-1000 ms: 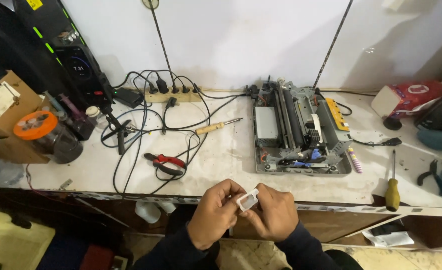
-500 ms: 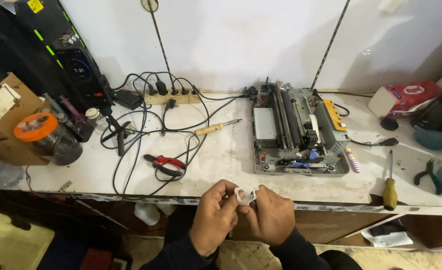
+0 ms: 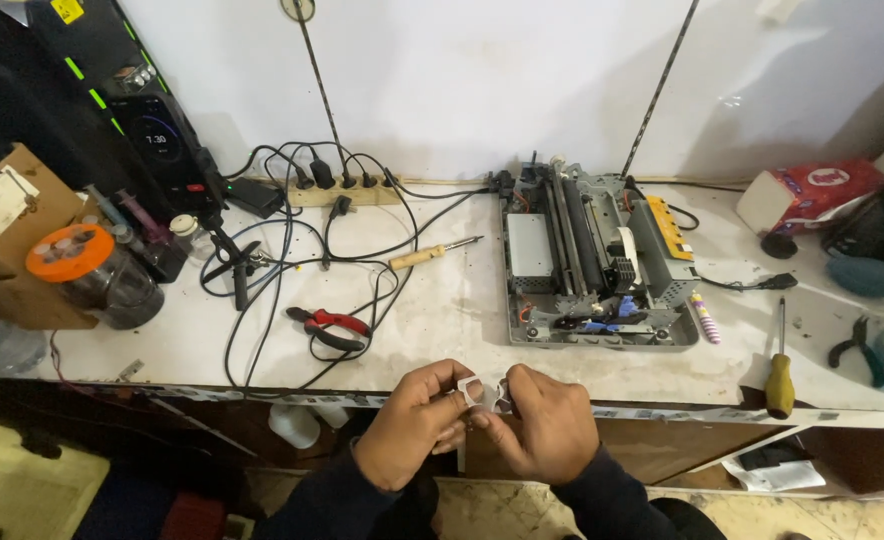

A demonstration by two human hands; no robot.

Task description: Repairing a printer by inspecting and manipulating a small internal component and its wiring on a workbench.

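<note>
A small white plastic part [image 3: 480, 392] is pinched at lower centre by the left hand [image 3: 412, 425] and right hand [image 3: 547, 425]. A red-and-white package [image 3: 812, 192] lies upper right; a yellow label [image 3: 66, 10] is stuck upper left.

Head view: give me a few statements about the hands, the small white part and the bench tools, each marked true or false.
1. Both hands, left hand and right hand, hold the small white part between their fingertips. True.
2. The part rests on the workbench. False: it is held in the air at the front edge of the bench.
3. The red-handled pliers lie on the bench among black cables. True.
4. The yellow-handled screwdriver lies left of the opened printer chassis. False: it lies to its right, near the front edge.
5. The soldering iron is in the right hand. False: it lies on the bench, untouched.
</note>
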